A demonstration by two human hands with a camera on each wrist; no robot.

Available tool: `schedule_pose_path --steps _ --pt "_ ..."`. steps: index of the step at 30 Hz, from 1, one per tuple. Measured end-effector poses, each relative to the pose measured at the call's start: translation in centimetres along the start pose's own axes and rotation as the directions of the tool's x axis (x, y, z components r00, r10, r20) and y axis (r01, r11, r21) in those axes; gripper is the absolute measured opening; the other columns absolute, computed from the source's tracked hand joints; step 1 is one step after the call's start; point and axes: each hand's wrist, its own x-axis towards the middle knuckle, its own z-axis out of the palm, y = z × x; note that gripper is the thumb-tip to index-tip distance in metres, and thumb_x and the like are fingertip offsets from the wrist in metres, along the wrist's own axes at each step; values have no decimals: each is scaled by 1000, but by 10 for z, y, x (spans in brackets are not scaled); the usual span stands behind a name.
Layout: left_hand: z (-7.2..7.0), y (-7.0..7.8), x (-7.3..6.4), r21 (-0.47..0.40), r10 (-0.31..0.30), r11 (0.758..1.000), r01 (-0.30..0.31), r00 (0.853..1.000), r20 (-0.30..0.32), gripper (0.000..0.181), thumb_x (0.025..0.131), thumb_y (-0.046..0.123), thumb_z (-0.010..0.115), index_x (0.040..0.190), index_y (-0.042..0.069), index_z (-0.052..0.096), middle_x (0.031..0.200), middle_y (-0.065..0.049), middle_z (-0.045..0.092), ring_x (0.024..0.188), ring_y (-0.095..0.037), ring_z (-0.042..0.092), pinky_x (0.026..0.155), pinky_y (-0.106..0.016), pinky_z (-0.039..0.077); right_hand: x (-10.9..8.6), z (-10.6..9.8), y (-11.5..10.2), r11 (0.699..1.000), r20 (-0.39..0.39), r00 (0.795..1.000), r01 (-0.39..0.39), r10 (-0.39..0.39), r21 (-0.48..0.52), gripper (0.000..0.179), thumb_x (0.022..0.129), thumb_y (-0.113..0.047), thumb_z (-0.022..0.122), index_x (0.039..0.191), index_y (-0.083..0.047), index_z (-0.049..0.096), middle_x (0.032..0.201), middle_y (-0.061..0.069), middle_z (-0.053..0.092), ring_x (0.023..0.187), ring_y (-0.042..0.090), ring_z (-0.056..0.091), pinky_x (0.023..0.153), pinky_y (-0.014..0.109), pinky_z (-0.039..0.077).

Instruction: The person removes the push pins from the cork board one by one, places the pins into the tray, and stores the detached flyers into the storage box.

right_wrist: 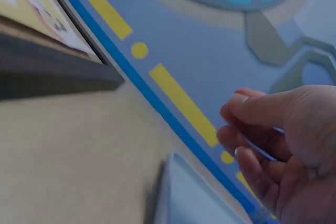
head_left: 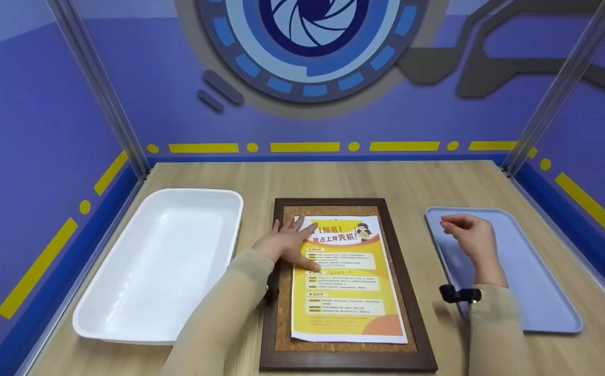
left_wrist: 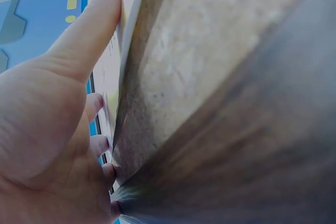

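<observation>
A yellow and white printed poster (head_left: 346, 292) lies on a cork board (head_left: 284, 334) with a dark brown frame. My left hand (head_left: 287, 244) rests spread on the poster's upper left part, fingers pointing to its top edge and thumb stretched across the text. In the left wrist view, the thumb (left_wrist: 86, 32) lies along the sheet, whose edge stands slightly off the cork. A small dark dot shows at the poster's top middle. Above the blue tray (head_left: 537, 292) is my right hand (head_left: 473, 240), its fingers curled and thumb tip against the index finger. Nothing shows between those fingertips.
A deep white basin (head_left: 177, 261) stands on the wooden table (head_left: 333, 180) to the left of the board. Purple-blue panels (head_left: 166, 104) with yellow marks enclose the back and both sides. A dark strap with a small device (head_left: 460, 294) sits on my right wrist.
</observation>
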Motion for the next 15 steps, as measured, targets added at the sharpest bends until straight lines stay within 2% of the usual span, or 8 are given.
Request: schedule_pose_path --steps 4,8,11,15 --pt "-1 0 -1 -2 1 1000 -1 1000 4 119 77 69 78 167 31 11 175 -7 -8 162 -31 -13 129 -54 -13 0 -9 16 993 65 995 -65 71 -98 32 97 -20 72 118 4 74 91 -6 78 72 -9 60 66 15 49" --pt "0 0 -1 0 -9 1000 9 1000 4 118 77 70 78 167 31 11 175 -7 -8 162 -31 -12 130 -53 -13 0 -12 28 980 137 982 -104 128 -172 31 97 -19 71 116 5 75 99 8 79 75 -2 60 64 19 49" --pt "0 1 -1 5 -10 1000 10 1000 1 118 77 70 78 167 31 12 175 -7 -7 162 -31 -12 130 -54 -13 -1 -11 34 972 165 977 -99 136 -212 29 96 -18 72 113 5 75 107 18 78 80 1 58 68 20 47" --pt "0 1 -1 -2 -9 1000 9 1000 0 118 77 69 78 167 31 12 175 -7 -7 162 -31 -12 130 -54 -12 -1 -9 37 965 178 978 -63 110 -254 27 94 -17 73 109 5 77 111 22 76 82 4 56 71 21 44"
